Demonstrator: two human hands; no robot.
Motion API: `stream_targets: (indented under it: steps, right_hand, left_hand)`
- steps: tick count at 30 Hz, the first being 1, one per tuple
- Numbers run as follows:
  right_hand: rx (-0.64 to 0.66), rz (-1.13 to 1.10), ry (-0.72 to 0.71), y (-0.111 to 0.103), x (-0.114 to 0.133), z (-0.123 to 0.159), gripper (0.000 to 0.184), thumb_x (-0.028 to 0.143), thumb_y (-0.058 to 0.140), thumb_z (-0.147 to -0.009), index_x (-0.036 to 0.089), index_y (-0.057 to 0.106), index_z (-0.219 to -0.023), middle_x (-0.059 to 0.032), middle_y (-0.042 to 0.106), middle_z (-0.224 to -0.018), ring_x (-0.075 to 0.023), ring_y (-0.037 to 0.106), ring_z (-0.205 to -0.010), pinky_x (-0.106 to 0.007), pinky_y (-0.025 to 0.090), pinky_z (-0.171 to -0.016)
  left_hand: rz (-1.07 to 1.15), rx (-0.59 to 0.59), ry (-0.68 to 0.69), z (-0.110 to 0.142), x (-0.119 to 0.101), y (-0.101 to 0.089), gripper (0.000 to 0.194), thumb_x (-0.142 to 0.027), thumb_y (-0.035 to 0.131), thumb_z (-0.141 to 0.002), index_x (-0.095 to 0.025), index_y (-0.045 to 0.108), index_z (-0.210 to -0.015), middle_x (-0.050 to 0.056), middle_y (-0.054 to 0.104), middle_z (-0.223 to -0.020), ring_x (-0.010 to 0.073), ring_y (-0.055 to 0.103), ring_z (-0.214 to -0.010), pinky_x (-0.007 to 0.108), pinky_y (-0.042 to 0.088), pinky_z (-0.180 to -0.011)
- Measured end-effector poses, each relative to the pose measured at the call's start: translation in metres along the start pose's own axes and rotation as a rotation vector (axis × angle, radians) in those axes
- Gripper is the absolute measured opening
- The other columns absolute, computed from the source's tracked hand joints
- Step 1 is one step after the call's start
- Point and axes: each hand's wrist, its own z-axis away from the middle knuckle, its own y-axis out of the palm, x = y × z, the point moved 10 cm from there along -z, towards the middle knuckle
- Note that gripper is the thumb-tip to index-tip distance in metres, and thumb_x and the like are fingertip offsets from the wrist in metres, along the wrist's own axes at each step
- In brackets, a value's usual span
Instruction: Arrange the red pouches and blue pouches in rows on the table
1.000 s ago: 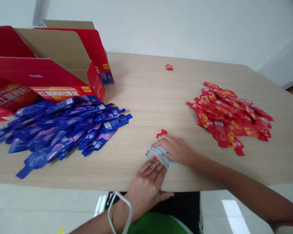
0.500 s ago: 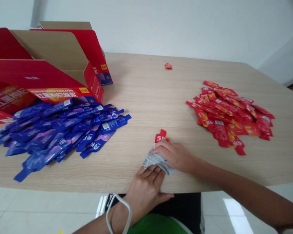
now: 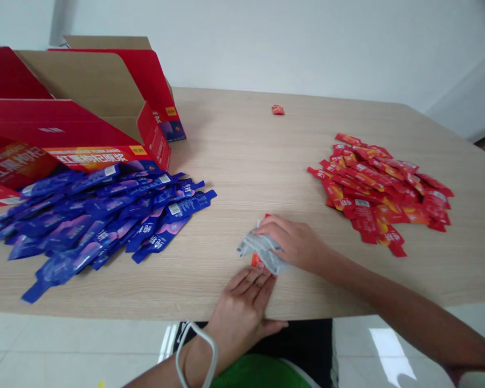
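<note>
A red sachet (image 3: 256, 261) lies flat on the table near its front edge, mostly covered. Over it my right hand (image 3: 293, 242) presses a crumpled grey cloth (image 3: 261, 248), fingers curled on the cloth. My left hand (image 3: 244, 296) rests flat with fingers stretched out, its fingertips on the sachet's near end. A white cord loop (image 3: 214, 353) hangs around my left wrist. To the left lies a heap of blue sachets (image 3: 105, 213); to the right, a heap of red sachets (image 3: 382, 186).
Red cardboard boxes (image 3: 101, 124) with open flaps stand at the back left, behind the blue heap. A small red packet (image 3: 278, 110) lies at the far side of the wooden table (image 3: 242, 156). A white wall (image 3: 267, 43) rises behind.
My right hand and the cloth have slid away from me along the red sachet, covering most of its far end and baring part near my left fingertips. My left hand has barely moved.
</note>
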Motion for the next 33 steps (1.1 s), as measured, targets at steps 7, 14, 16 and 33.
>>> stream_targets:
  steps: [7,14,16,33]
  right_hand:
    - [0.093,-0.048,0.072,0.032,-0.025,-0.006,0.029,0.023,0.062,-0.099,0.02,0.063,-0.127,-0.0101,0.067,-0.126,-0.0217,0.066,-0.112,-0.032,0.057,-0.089]
    - [0.039,0.067,0.208,-0.006,-0.068,-0.035,0.029,0.023,0.06,-0.1,0.02,0.062,-0.128,-0.011,0.065,-0.129,-0.0235,0.066,-0.113,-0.032,0.057,-0.084]
    - [0.018,0.025,0.137,-0.006,-0.04,-0.02,0.031,0.022,0.059,-0.099,0.021,0.062,-0.13,-0.01,0.065,-0.129,-0.0227,0.065,-0.116,-0.031,0.057,-0.087]
    - [-0.146,0.022,0.27,-0.033,-0.086,-0.028,0.03,0.018,0.059,-0.099,0.021,0.061,-0.129,-0.0106,0.064,-0.13,-0.0237,0.064,-0.118,-0.034,0.056,-0.092]
  left_hand:
    - [0.007,0.037,0.002,0.002,-0.001,0.002,0.087,-0.064,0.086,-0.082,-0.007,0.057,-0.14,0.016,0.065,-0.141,0.0327,0.063,-0.128,0.046,0.047,-0.117]
    - [-0.004,0.048,0.011,0.0,-0.001,-0.001,0.08,-0.067,0.072,-0.093,-0.007,0.055,-0.143,0.015,0.062,-0.145,0.0306,0.061,-0.131,0.045,0.048,-0.117]
    - [0.001,0.046,0.016,0.001,-0.002,0.001,0.083,-0.067,0.076,-0.09,-0.006,0.055,-0.143,0.016,0.063,-0.144,0.0321,0.062,-0.131,0.047,0.049,-0.117]
    - [-0.04,-0.017,0.072,-0.012,0.0,-0.021,0.081,-0.08,0.036,-0.101,-0.01,0.06,-0.134,0.012,0.072,-0.132,0.0271,0.068,-0.121,0.045,0.054,-0.103]
